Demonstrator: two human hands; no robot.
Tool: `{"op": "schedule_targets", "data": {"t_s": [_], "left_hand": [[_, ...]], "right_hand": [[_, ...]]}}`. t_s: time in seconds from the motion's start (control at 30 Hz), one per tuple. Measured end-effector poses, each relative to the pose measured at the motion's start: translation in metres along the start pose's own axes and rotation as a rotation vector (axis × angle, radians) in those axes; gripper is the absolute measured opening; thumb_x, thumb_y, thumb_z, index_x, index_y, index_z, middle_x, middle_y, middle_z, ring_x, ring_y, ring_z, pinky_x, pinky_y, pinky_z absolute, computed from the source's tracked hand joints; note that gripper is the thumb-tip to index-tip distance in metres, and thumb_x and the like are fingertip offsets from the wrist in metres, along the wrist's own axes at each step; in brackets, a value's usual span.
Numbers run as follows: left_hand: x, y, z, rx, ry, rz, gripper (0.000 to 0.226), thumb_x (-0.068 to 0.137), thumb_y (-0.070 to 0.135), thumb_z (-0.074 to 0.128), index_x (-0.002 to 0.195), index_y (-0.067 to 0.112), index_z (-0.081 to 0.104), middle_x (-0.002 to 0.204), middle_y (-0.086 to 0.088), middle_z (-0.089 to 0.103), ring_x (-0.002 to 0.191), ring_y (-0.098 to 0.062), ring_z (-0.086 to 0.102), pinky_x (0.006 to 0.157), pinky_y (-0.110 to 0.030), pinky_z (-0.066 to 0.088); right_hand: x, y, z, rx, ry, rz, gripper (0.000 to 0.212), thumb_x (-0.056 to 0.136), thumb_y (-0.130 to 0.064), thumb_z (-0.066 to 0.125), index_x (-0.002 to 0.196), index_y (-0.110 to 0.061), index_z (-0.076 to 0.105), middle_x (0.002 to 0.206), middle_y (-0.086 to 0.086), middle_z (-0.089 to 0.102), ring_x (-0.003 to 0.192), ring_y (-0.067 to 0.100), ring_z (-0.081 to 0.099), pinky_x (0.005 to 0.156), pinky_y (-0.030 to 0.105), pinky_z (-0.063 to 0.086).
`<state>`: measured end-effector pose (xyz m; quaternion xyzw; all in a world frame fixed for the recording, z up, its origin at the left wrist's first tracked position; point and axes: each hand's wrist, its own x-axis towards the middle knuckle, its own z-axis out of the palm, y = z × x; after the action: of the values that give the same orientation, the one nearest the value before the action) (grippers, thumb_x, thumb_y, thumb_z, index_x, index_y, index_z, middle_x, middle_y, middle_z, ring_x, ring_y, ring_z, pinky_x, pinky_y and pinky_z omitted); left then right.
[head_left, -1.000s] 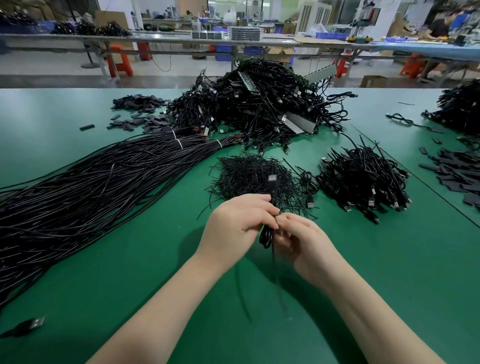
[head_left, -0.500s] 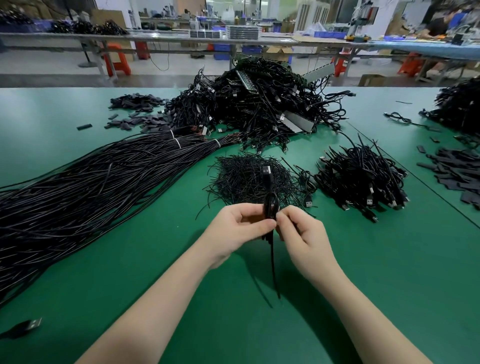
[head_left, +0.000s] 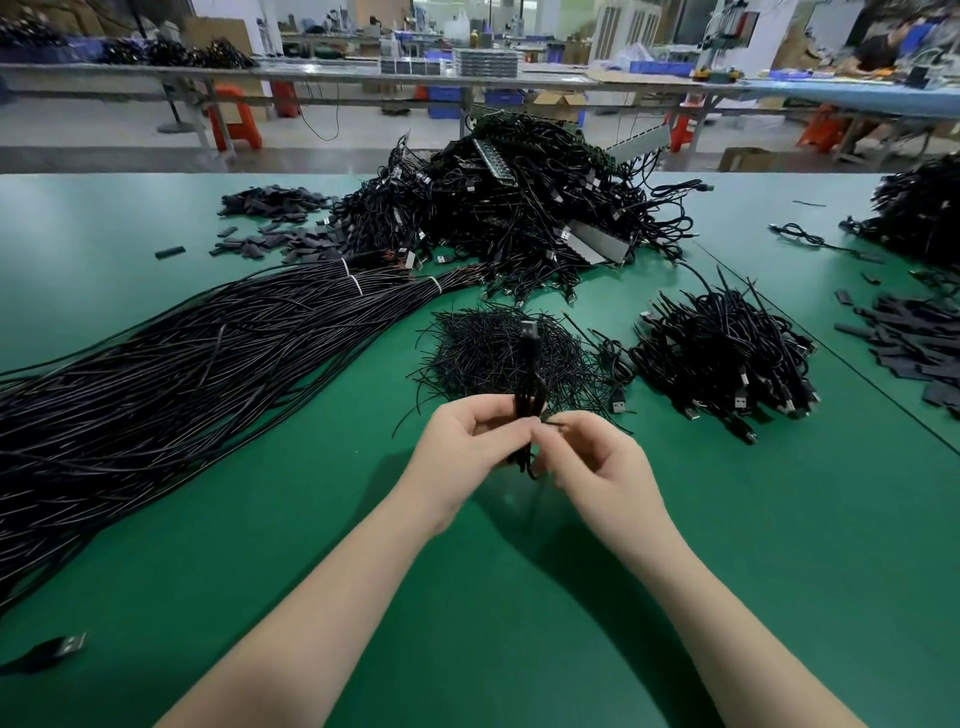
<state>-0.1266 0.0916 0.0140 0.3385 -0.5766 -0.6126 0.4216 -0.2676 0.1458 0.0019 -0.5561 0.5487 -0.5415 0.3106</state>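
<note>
Head view: left hand (head_left: 465, 441) and right hand (head_left: 597, 462) tight on folded cable (head_left: 530, 364).

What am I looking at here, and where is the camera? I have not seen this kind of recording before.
There is no machine: a person works with bare hands. The one picture comes from a camera on their head, looking down at a green table. The left hand grips a folded black cable, plug upward. The right hand pinches what looks like a thin tie against it. On the table lie long cables at left, a big heap at the back, a pile of ties just beyond the hands, and bundled cables at right.
</note>
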Motion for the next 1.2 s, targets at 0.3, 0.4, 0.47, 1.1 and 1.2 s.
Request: {"op": "schedule_targets", "data": {"t_s": [0.3,0.4,0.47,1.1,1.2], "left_hand": [[-0.002,0.009,0.000,-0.182,-0.023,-0.190,0.025,0.088,0.005,0.065,0.083,0.022,0.081,0.083,0.003,0.074,0.067,-0.004,0.065,0.064,-0.015,0.053],[-0.003,0.008,0.001,-0.181,-0.024,-0.219,0.023,0.088,0.005,0.066,0.081,0.021,0.081,0.079,0.003,0.073,0.065,-0.004,0.064,0.062,-0.015,0.052],[-0.003,0.008,0.002,-0.167,-0.020,-0.244,0.023,0.088,0.006,0.066,0.079,0.021,0.081,0.075,0.004,0.072,0.063,-0.005,0.064,0.059,-0.015,0.051],[-0.003,0.013,0.004,-0.131,-0.006,-0.359,0.016,0.088,0.008,0.068,0.073,0.012,0.073,0.067,-0.001,0.066,0.056,-0.006,0.063,0.051,-0.017,0.050],[-0.003,0.010,0.005,-0.061,-0.039,-0.281,0.013,0.089,0.005,0.066,0.082,0.014,0.074,0.073,0.003,0.069,0.063,-0.005,0.062,0.058,-0.017,0.051]], "right_hand": [[0.002,0.009,-0.008,-0.429,0.286,-0.455,0.011,0.084,-0.008,0.071,0.093,-0.013,0.075,0.083,-0.015,0.069,0.070,0.005,0.060,0.069,0.011,0.045],[0.004,0.011,-0.010,-0.549,0.293,-0.566,0.008,0.081,-0.006,0.073,0.088,-0.009,0.076,0.085,-0.004,0.073,0.073,0.010,0.061,0.071,0.022,0.050],[0.006,0.013,-0.013,-0.635,0.292,-0.666,0.006,0.082,-0.007,0.072,0.086,-0.005,0.076,0.084,0.002,0.073,0.075,0.016,0.063,0.070,0.031,0.051],[0.012,0.009,-0.015,-0.728,-0.017,-0.582,0.018,0.092,-0.008,0.053,0.080,0.002,0.061,0.072,0.010,0.059,0.069,0.031,0.052,0.061,0.040,0.045],[0.008,0.011,-0.011,-0.530,-0.024,-0.462,0.024,0.092,-0.011,0.049,0.072,0.000,0.054,0.063,0.005,0.050,0.062,0.017,0.045,0.058,0.029,0.038]]}}
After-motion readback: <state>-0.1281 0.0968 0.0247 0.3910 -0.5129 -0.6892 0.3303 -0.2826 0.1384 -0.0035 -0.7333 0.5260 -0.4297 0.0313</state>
